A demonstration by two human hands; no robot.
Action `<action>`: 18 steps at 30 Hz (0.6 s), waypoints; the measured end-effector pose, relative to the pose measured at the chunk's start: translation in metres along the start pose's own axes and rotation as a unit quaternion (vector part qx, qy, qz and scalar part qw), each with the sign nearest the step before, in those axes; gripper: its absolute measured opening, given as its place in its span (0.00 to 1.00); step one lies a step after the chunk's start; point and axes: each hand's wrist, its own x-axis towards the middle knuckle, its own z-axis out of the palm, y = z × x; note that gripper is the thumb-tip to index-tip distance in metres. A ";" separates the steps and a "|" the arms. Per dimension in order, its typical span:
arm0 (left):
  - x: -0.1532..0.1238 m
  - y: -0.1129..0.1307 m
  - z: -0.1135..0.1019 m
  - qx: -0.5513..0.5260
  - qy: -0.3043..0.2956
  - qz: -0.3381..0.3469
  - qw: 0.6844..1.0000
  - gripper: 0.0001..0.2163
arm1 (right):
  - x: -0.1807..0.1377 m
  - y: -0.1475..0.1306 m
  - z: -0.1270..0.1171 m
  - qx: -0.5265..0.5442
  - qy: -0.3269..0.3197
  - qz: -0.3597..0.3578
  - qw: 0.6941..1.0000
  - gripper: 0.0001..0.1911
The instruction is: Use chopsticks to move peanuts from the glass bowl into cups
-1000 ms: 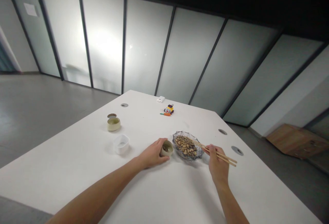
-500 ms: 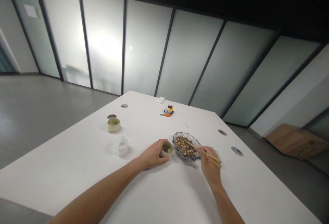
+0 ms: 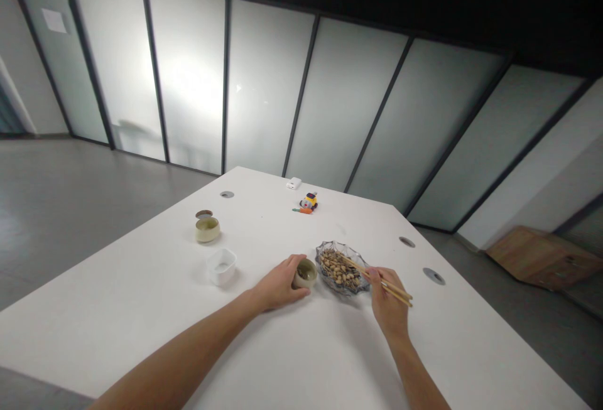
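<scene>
My left hand (image 3: 283,283) is wrapped around a small greenish ceramic cup (image 3: 306,275) on the table; a few bits lie at its bottom, too small to name. Just right of the cup sits a clear scalloped glass bowl (image 3: 360,253) holding a heap of nuts in shells, perhaps peanuts or pistachios (image 3: 340,270). My right hand (image 3: 390,303) grips a pair of wooden chopsticks (image 3: 399,294), their tips down among the nuts. Whether the tips pinch a nut cannot be made out.
On the left of the white table (image 3: 155,309) stand a white square dish (image 3: 222,267) and a second greenish cup (image 3: 207,230). Farther back are a yellow toy vehicle (image 3: 309,201), an orange carrot-like piece (image 3: 304,211) and a white box (image 3: 294,183). Round grommets (image 3: 434,276) dot the tabletop.
My right hand has shifted slightly right, and the chopsticks' back ends with it. Their tips stay over the nuts. My left hand and the cup have kept their place.
</scene>
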 end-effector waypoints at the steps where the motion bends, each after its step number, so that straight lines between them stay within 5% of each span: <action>1: 0.000 0.000 0.000 0.000 -0.001 0.000 1.000 0.36 | 0.000 0.000 0.000 0.000 0.000 0.004 1.000 0.31; 8: 0.000 0.000 0.001 0.000 -0.003 -0.005 1.000 0.35 | 0.000 0.004 -0.002 0.073 0.018 0.097 0.992 0.30; 12: 0.000 -0.001 0.000 0.001 -0.002 -0.003 1.000 0.35 | 0.000 0.003 0.003 0.234 0.029 0.204 0.950 0.29; 18: 0.000 -0.001 0.000 0.001 -0.003 -0.001 1.000 0.36 | 0.002 -0.006 0.007 0.379 0.030 0.227 0.897 0.23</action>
